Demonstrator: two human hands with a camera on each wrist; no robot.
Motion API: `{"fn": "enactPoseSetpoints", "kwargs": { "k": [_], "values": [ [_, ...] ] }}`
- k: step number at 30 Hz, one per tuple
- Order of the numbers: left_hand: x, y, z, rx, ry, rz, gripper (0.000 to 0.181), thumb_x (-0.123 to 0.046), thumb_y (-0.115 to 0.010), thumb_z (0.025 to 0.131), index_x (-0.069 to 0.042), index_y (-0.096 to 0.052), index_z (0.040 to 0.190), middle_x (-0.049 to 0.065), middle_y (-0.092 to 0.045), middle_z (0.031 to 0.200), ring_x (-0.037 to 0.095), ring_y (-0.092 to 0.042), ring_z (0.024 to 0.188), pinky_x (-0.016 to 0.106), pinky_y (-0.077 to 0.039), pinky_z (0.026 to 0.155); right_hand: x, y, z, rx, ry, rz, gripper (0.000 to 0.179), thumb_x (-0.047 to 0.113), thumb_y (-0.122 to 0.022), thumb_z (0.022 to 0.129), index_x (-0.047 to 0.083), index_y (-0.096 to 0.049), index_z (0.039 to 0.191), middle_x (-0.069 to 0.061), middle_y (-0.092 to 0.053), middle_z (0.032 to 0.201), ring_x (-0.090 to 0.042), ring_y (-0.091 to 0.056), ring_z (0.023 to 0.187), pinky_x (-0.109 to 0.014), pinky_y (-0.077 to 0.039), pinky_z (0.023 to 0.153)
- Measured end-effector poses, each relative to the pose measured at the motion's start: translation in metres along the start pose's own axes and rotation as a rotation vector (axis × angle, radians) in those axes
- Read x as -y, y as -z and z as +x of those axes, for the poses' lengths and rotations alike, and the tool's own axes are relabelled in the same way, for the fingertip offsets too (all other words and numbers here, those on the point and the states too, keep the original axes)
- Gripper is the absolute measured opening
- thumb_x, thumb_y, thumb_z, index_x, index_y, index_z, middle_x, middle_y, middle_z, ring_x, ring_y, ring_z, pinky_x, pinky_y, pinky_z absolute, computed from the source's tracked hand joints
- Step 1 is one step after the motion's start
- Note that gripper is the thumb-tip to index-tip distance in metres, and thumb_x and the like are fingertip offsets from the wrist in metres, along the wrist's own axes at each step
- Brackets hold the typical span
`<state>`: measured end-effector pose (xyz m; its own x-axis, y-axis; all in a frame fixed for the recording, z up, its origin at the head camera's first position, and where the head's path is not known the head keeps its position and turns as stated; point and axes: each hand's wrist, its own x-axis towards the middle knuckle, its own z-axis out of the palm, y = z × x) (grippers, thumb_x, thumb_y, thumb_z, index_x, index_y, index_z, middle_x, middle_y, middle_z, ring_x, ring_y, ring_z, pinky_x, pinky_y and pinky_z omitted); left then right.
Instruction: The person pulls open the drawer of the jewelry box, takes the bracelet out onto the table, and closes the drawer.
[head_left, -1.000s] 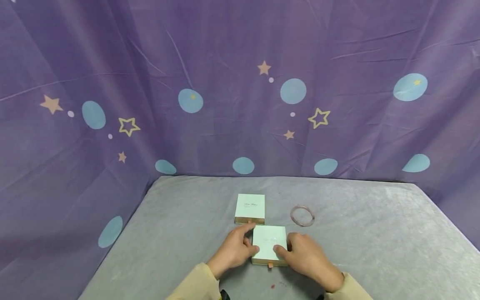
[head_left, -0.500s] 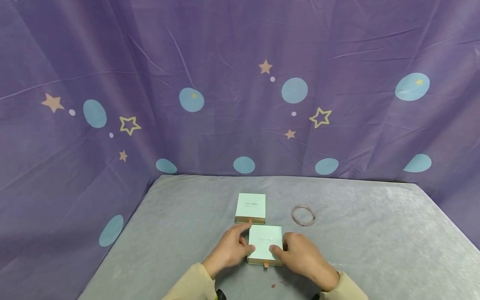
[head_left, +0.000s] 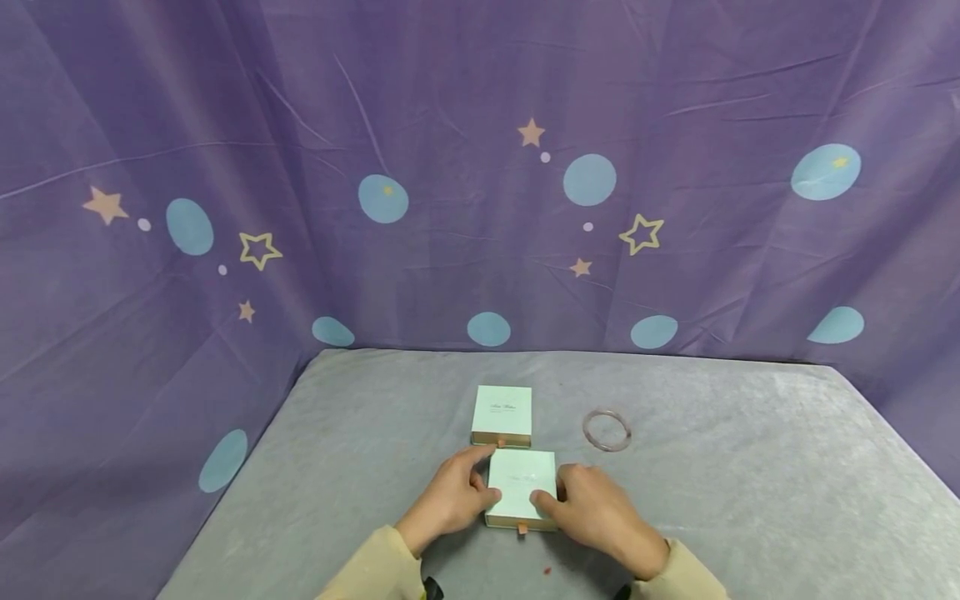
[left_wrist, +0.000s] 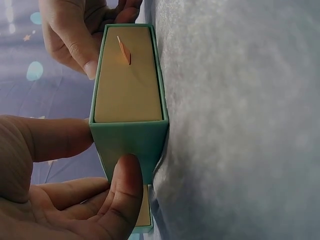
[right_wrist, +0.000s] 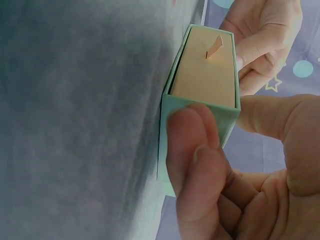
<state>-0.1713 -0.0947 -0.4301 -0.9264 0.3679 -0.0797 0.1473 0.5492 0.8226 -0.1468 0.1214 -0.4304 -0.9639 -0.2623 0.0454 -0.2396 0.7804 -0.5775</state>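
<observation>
In front of the far box [head_left: 502,412], on the wearer's side and slightly to its right, the near box [head_left: 521,485] lay flat on the grey cloth [head_left: 750,475], mint-green top upward; whether the two boxes touched could not be told. The left hand [head_left: 448,498], in front of the far box and to its left, gripped the near box's left side, thumb at the upper edge and a fingertip against the wall. The right hand [head_left: 602,510], in front of the far box and to its right, was clamped on the opposite side, thumb on top, fingers bent. The near box's cream end [left_wrist: 127,95], bearing an orange tab [head_left: 522,529], faced away from the far box. A translucent pinkish bangle [head_left: 611,448] lay apart, to the far box's right. Behind the far box hung a purple curtain [head_left: 450,100].
</observation>
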Motion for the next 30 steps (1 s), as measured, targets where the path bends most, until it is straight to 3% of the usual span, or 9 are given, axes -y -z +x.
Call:
{"fn": "enactPoseSetpoints", "kwargs": {
  "k": [7,17,30],
  "values": [
    [0.003,0.003,-0.002,-0.022,-0.005,-0.011,0.063,-0.006,-0.071,0.084,0.002,-0.044,0.14,0.008,-0.051,0.089,0.012,-0.049,0.053,0.027,-0.042,0.047,0.004,-0.002,0.001,0.01,0.012,0.001,0.039,0.041,-0.068,0.086,0.015,-0.051,0.062,0.006,-0.047,0.055,-0.009,-0.041,0.046,-0.026,-0.034,0.041],
    [0.006,0.008,-0.006,-0.023,-0.005,-0.005,0.063,-0.008,-0.071,0.084,0.002,-0.043,0.14,0.004,-0.055,0.068,0.013,-0.048,0.052,0.028,-0.041,0.047,0.005,-0.003,0.004,0.045,0.004,0.011,0.037,0.04,-0.067,0.087,0.016,-0.052,0.062,0.006,-0.048,0.054,-0.01,-0.042,0.045,-0.027,-0.034,0.041],
    [0.011,0.015,-0.008,-0.028,-0.003,-0.002,0.062,-0.008,-0.07,0.085,0.004,-0.042,0.14,0.003,-0.055,0.067,0.013,-0.048,0.053,0.028,-0.041,0.048,0.013,-0.007,0.007,0.06,0.02,0.011,0.038,0.042,-0.067,0.086,0.016,-0.053,0.062,0.006,-0.049,0.056,-0.01,-0.043,0.046,-0.027,-0.035,0.043]
  ]
}}
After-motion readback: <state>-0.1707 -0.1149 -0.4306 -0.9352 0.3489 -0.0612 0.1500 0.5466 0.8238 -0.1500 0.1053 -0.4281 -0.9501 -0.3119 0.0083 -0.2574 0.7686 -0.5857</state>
